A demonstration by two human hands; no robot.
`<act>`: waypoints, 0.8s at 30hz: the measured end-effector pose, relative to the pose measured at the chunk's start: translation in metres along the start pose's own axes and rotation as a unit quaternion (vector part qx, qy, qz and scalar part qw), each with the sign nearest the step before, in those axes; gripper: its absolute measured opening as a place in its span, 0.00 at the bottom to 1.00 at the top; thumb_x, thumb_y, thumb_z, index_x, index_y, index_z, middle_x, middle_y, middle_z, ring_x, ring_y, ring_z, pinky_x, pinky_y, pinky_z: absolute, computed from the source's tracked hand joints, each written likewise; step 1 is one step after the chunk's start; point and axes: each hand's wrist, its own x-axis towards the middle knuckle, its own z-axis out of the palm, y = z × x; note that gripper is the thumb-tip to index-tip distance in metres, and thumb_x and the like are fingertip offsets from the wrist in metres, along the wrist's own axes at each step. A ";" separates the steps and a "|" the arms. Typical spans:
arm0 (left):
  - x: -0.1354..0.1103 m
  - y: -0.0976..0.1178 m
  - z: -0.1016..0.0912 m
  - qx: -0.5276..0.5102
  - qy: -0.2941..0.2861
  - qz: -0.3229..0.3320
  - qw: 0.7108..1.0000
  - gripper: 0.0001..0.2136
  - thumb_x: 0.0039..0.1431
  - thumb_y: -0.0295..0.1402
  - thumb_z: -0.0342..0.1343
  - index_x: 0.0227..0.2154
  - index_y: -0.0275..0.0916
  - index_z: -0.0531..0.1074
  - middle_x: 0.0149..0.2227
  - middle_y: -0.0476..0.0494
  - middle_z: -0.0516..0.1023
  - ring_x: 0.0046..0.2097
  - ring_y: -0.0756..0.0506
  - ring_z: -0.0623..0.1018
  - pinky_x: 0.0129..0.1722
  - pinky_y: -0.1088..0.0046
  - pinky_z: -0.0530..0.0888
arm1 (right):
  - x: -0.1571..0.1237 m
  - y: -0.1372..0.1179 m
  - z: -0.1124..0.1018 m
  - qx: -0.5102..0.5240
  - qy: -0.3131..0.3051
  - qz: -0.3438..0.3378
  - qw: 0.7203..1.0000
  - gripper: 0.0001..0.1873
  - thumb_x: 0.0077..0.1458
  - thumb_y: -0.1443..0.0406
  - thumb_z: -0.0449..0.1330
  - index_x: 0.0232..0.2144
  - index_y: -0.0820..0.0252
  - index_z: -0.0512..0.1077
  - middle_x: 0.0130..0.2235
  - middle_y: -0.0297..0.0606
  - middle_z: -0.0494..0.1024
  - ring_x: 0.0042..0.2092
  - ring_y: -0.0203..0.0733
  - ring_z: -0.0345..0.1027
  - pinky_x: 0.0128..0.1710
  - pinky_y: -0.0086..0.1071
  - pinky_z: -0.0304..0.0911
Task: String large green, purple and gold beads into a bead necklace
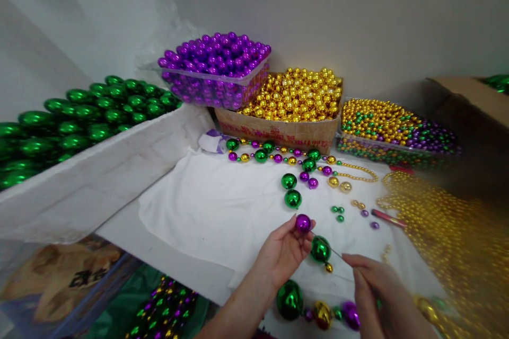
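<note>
My left hand (283, 250) pinches a shiny purple bead (303, 222) between thumb and fingertips. A thin needle or wire (332, 249) runs from that bead to my right hand (371, 280), which pinches its other end. A green bead (320, 249) and a small gold bead (328, 268) hang on the strand just below. More strung beads, a large green bead (290, 300), a gold one (322, 314) and a purple one (350, 314), lie under my wrists on the white cloth (214, 206).
A strung row of mixed beads (278, 156) and loose green beads (292, 198) lie on the cloth. Behind stand a tub of purple beads (217, 69), a carton of gold beads (296, 95) and a tray of small mixed beads (393, 127). Green beads (79, 116) fill a box at left; gold strands (449, 233) pile at right.
</note>
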 end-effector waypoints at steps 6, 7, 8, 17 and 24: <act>0.002 -0.002 -0.002 0.018 -0.001 0.001 1.000 0.12 0.62 0.31 0.50 0.35 0.25 0.73 0.35 0.35 0.77 0.30 0.50 0.74 0.27 0.80 0.72 | 0.005 0.014 -0.006 -0.020 -0.050 -0.110 0.993 0.14 0.57 0.71 0.55 0.46 0.60 0.68 0.38 0.40 0.81 0.36 0.37 0.77 0.29 0.21 0.69; 0.002 -0.002 -0.003 0.019 0.002 0.000 1.000 0.12 0.63 0.31 0.50 0.35 0.25 0.73 0.35 0.35 0.77 0.30 0.50 0.74 0.26 0.80 0.72 | 0.005 0.014 -0.005 -0.015 -0.056 -0.111 0.992 0.14 0.57 0.71 0.55 0.46 0.60 0.68 0.38 0.41 0.81 0.37 0.37 0.77 0.31 0.22 0.70; 0.002 -0.002 -0.003 0.020 0.004 0.001 1.000 0.12 0.63 0.31 0.50 0.35 0.25 0.73 0.35 0.35 0.77 0.30 0.50 0.74 0.26 0.80 0.72 | 0.004 0.015 -0.004 -0.010 -0.064 -0.113 0.992 0.14 0.57 0.71 0.55 0.46 0.60 0.68 0.39 0.41 0.81 0.38 0.38 0.77 0.32 0.23 0.70; 0.002 -0.001 -0.001 0.023 0.013 0.005 1.000 0.09 0.62 0.30 0.50 0.34 0.27 0.72 0.34 0.36 0.77 0.29 0.51 0.74 0.26 0.80 0.72 | -0.003 0.010 0.003 0.002 -0.081 -0.093 0.992 0.12 0.58 0.71 0.54 0.45 0.61 0.67 0.41 0.45 0.80 0.37 0.38 0.77 0.36 0.27 0.72; 0.003 0.001 -0.004 0.022 0.020 -0.005 1.000 0.12 0.63 0.33 0.49 0.35 0.27 0.72 0.34 0.35 0.77 0.29 0.51 0.74 0.26 0.80 0.72 | 0.006 0.004 -0.003 0.030 -0.069 -0.072 0.995 0.13 0.57 0.72 0.55 0.44 0.59 0.68 0.39 0.42 0.80 0.39 0.39 0.76 0.35 0.26 0.71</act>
